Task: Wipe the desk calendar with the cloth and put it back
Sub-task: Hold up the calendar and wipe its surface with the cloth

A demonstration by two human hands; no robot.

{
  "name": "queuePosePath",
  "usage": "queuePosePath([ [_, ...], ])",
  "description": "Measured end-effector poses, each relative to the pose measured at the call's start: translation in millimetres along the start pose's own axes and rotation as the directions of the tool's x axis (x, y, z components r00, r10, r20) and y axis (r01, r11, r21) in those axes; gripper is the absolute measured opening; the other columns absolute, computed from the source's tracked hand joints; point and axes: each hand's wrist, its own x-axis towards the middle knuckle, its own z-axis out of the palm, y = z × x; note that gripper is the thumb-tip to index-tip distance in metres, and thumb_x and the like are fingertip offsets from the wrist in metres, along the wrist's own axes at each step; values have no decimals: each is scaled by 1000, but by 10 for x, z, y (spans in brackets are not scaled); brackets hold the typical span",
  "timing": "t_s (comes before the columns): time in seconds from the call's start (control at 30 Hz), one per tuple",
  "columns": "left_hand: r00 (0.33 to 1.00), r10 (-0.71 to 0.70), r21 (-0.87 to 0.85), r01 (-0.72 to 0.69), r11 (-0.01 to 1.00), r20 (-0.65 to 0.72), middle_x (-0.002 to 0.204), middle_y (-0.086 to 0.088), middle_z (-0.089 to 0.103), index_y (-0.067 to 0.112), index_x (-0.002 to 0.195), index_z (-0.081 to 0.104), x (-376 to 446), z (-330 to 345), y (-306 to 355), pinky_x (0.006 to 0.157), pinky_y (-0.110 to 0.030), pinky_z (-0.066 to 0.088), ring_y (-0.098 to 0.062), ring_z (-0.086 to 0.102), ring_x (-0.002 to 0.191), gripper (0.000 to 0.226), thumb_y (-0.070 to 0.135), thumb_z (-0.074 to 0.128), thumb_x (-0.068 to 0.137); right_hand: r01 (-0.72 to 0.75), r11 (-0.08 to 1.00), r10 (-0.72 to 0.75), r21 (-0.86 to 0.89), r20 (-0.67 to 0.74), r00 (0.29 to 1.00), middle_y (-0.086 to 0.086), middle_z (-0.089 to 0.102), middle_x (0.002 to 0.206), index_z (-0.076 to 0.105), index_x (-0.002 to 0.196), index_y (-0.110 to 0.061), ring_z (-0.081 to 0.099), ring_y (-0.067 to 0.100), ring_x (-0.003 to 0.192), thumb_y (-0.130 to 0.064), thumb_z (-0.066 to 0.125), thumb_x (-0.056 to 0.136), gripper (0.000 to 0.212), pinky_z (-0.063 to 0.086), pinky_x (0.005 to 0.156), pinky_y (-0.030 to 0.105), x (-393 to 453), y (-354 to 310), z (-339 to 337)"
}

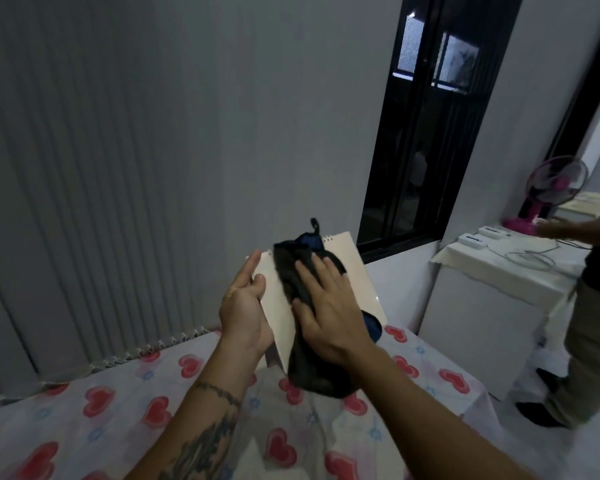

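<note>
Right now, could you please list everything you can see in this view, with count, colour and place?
desk calendar: one, cream, held up above the table
cloth: one, dark, pressed flat on the calendar
tablecloth: one, white with red hearts, bottom of view
blinds: grey, left wall
window: one, black frame, centre right
fan: one, pink, far right
white cabinet: one, right, with small white boxes and cables on top
another person: one, right edge
left hand: holds the calendar's left edge
right hand: flat on the cloth
</note>
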Motion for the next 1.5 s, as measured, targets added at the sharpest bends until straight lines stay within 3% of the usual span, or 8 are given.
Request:
queuePosePath([
  [0.2, 999, -25, -28, 24, 999, -45, 131, -2, 67, 36, 100, 75, -65, -74, -11, 83, -43, 61, -27, 67, 111, 41, 8, 45, 102, -185, 981, 185, -51, -14, 983, 3, 14, 162, 21, 152, -30, 7, 23, 147, -45, 37, 97, 59, 8, 117, 52, 169, 176, -132],
  [0.33, 998, -3, -40, 1, 999, -58, 144, -6, 57, 37, 100, 74, -24, -86, 36, 108, -51, 46, -29, 54, 132, 41, 6, 46, 101, -39, 999, 38, -11, -101, 994, 3, 39, 151, 43, 142, -27, 32, 27, 137, -38, 42, 93, 50, 24, 115, 46, -133, -26, 14],
  [0.47, 998, -14, -8, 14, 1000, -67, 147, -14, 53, 34, 103, 74, -16, -82, 38, 111, -54, 43, -34, 52, 134, 42, 4, 46, 101, 144, 990, -144, -10, 24, 989, 1, 44, 143, 49, 139, -27, 38, 22, 127, -32, 46, 92, 47, 37, 106, 38, -287, -18, 113],
  [0.67, 1000, -8, 47, 8, 999, -7, 140, -13, 60, 34, 101, 76, -11, 57, 26, 106, -55, 48, -35, 59, 126, 42, 4, 47, 100, -49, 997, 56, 67, -117, 992, 0, 43, 142, 48, 139, -27, 36, 19, 124, -29, 47, 97, 42, 34, 108, 41, 48, 120, -14],
  [0.93, 1000, -26, 8, 26, 1000, -4, 124, -13, 71, 31, 107, 75, 73, -17, 39, 90, -44, 59, -29, 68, 105, 41, 5, 45, 100, 327, 942, -326, -75, 27, 945, 10, 56, 131, 62, 126, -18, 50, 30, 106, -25, 52, 86, 42, 50, 83, 39, -294, 99, -40],
  [1.2, 998, -54, 81, 55, 995, -13, 142, -4, 59, 35, 110, 75, 60, -33, -20, 105, -54, 49, -30, 59, 126, 40, 9, 45, 102, -41, 999, 34, -36, -184, 982, 4, 55, 127, 61, 128, -19, 44, 24, 106, -20, 58, 90, 38, 47, 88, 43, 49, 184, -133],
  [1.4, 996, -83, -57, 85, 995, 24, 104, -13, 69, 26, 132, 62, 158, 22, 62, 87, -48, 57, -30, 66, 92, 49, -1, 38, 99, 192, 981, -191, -6, -88, 978, 7, 54, 128, 60, 126, -18, 46, 26, 99, -25, 51, 86, 42, 48, 77, 37, -118, -125, -16],
  [1.5, 995, -100, -59, 101, 993, 31, 112, -9, 69, 33, 126, 65, 238, -34, 191, 73, -44, 63, -29, 68, 97, 42, 8, 40, 103, 324, 946, -323, -28, 27, 946, 8, 53, 130, 61, 125, -19, 45, 28, 102, -23, 52, 83, 44, 45, 81, 34, -214, -12, -55],
])
